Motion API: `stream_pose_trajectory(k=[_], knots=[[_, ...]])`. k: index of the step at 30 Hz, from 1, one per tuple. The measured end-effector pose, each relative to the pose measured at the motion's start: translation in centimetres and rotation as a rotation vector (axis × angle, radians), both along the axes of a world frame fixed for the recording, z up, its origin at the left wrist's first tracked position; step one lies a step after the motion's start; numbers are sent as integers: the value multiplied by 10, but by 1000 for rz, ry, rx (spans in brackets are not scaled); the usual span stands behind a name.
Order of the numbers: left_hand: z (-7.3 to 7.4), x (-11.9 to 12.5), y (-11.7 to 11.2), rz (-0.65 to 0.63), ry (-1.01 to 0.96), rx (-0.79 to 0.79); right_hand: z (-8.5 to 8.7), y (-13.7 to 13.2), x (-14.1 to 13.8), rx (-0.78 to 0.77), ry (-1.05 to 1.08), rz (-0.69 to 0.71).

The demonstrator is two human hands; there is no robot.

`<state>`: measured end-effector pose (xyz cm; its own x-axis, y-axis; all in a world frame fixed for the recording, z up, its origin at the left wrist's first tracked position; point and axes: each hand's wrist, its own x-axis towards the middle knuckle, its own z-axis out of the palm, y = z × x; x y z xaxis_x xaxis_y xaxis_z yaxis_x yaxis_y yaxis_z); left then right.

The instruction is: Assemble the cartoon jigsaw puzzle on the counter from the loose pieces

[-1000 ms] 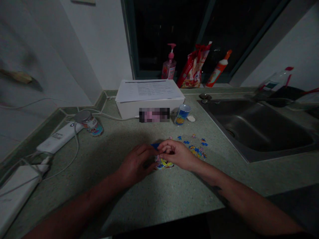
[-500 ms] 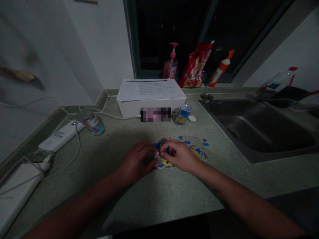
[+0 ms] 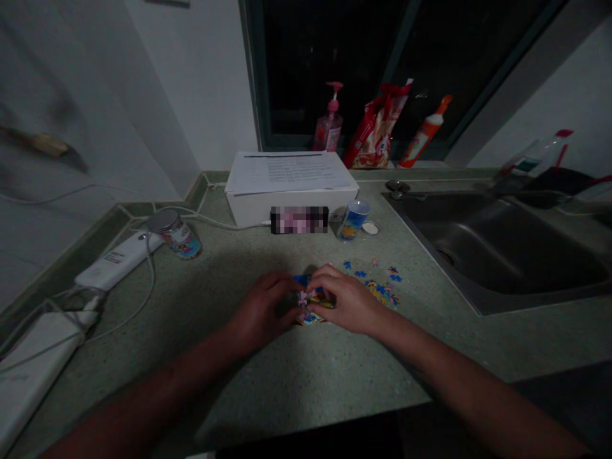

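A small, partly assembled jigsaw puzzle in blue, yellow and pink lies on the counter between my hands. My left hand grips its left side, fingertips at the upper part and thumb lower down. From the right, my right hand holds it with bent fingers above and the thumb below. My fingers cover much of the picture. Loose puzzle pieces, mostly blue and yellow, lie in a heap to the right, with several single ones scattered above it.
Behind the pieces stand an open blue canister and its white lid. A phone leans on a white box. A jar and cabled power strips are left; a steel sink is right.
My right hand has gone from a pinch over the puzzle to a wider grip, its thumb lower on the right side. My left hand has hardly moved.
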<state>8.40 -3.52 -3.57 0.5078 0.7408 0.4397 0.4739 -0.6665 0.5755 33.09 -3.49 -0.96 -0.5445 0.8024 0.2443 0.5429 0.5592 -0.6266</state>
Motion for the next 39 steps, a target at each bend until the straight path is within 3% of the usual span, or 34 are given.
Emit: stream_pose_trajectory(k=[23,34,39], knots=[[0,1,0,38,33,-15,-2,0,-5,103,50,-13],[5,-3,3,120,60,20,-11,7,-2,128,-96,-24],[5,-5,4,133,63,33,-7,8,-6,109,-160,-1]])
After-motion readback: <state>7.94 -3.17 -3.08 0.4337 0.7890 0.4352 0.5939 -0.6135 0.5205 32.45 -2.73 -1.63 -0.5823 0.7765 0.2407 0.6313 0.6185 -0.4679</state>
